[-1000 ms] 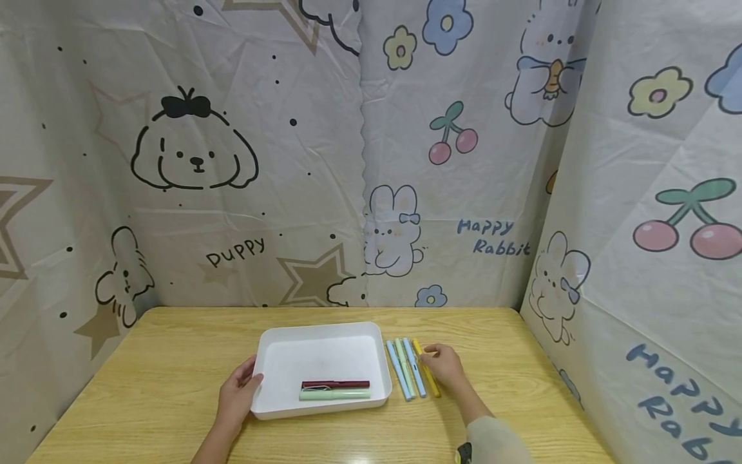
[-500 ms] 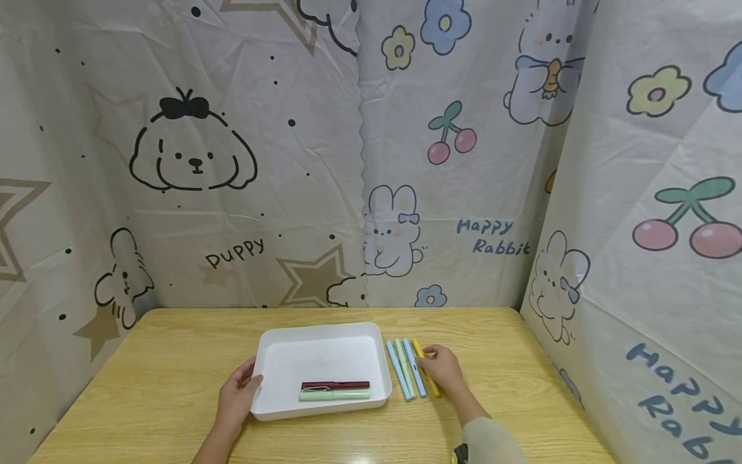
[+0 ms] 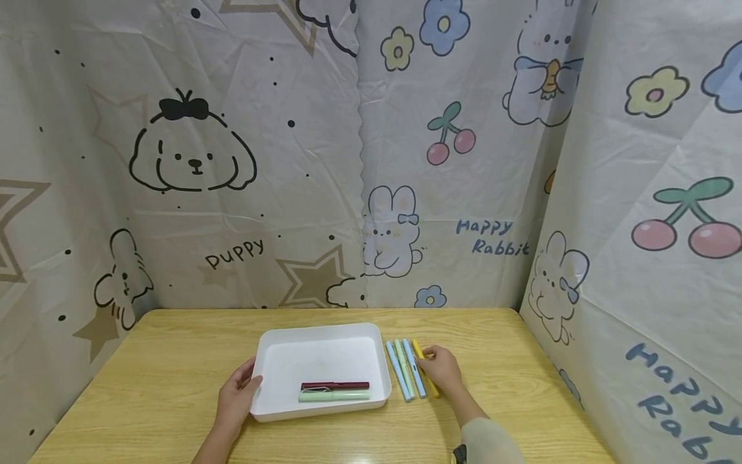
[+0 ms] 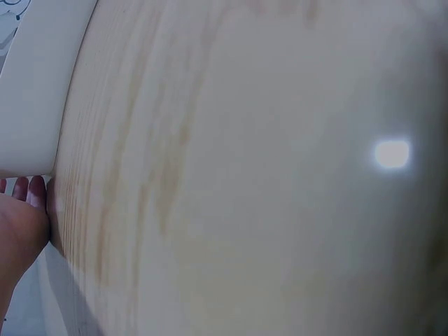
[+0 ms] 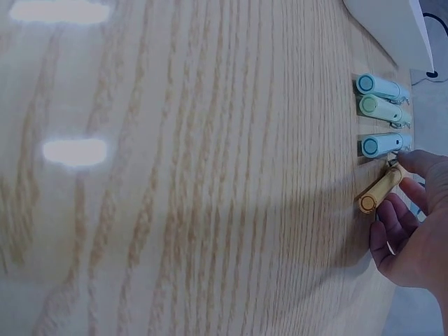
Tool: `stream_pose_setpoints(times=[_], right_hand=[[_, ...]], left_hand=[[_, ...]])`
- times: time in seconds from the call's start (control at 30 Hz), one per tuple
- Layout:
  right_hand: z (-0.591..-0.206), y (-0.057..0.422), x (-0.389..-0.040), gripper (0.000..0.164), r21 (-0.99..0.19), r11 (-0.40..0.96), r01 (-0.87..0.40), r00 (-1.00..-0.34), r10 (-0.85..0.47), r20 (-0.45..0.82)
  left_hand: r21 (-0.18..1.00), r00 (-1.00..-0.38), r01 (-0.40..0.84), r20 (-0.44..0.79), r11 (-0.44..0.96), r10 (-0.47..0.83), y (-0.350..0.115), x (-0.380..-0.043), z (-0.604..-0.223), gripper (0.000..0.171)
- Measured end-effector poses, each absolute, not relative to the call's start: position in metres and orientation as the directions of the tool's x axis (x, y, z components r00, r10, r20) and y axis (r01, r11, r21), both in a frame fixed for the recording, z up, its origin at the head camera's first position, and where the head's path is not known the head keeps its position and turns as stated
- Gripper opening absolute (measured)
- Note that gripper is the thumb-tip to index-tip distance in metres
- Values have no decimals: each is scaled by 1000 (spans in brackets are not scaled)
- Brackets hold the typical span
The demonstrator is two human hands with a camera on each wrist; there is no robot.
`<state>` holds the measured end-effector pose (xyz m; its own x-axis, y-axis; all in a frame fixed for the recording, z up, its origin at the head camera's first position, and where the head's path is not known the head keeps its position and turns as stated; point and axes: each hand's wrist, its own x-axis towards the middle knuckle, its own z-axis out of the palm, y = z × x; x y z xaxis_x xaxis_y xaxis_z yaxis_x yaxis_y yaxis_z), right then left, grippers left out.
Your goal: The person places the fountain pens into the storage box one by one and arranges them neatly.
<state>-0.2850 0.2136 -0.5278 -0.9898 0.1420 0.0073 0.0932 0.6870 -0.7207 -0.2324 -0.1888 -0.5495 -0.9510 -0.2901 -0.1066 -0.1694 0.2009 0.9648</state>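
Observation:
My left hand (image 3: 234, 394) grips the near-left side of a white tray (image 3: 278, 361), thumb at its rim. Inside the tray, a dark red pen (image 3: 353, 385) and a pale green pen (image 3: 339, 396) lie side by side near the front wall. My right hand (image 3: 443, 367) pinches a yellow pen (image 5: 378, 193) between thumb and fingers, beside the row of pens right of the tray. In the right wrist view this pen slants, its capped end close over the table. To its left lie a light blue pen (image 3: 415, 368), a green pen (image 3: 405, 367) and another light blue pen (image 3: 398, 370).
The wooden table (image 3: 191, 341) carries the tray and pens. Behind it and along both sides hangs a printed cloth (image 3: 313, 212) with puppies, rabbits and cherries. In the left wrist view the tray's outer wall (image 4: 38, 84) rises at the upper left.
My right hand has shifted very slightly left, closer around the yellow pen. The left hand, the tray and the other pens stay where they were.

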Motion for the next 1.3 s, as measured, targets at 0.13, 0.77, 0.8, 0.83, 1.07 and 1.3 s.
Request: stream_pose_setpoints(times=[0.13,0.77,0.8,0.83,1.07,1.3], right_hand=[[-527,213,-285,33,-719,689,92,-990,141,9],[-527,209,-287,30,-683,723,108,-984,175,29],[-526,209,-287,30,-681,725,109,-984,176,30],[-526,209,-287,31,-679,726,111,-984,178,29],[-525,209,-287,30,-670,733,120,-983,181,23],[-527,210,-288,31,-655,742,141,-982,191,4]], left_hand=[[964,-952,-166,-101,206,-290,-189,-232,-548,52],[963,-954,-160,-96,214,-283,-190,-232,-548,51],[963,-954,-161,-96,216,-283,-190,-232,-548,51],[963,-954,-159,-94,217,-283,-190,-232,-548,51],[962,-953,-168,-102,216,-287,-190,-233,-550,51],[964,-952,-156,-89,215,-292,-190,-232,-551,51]])
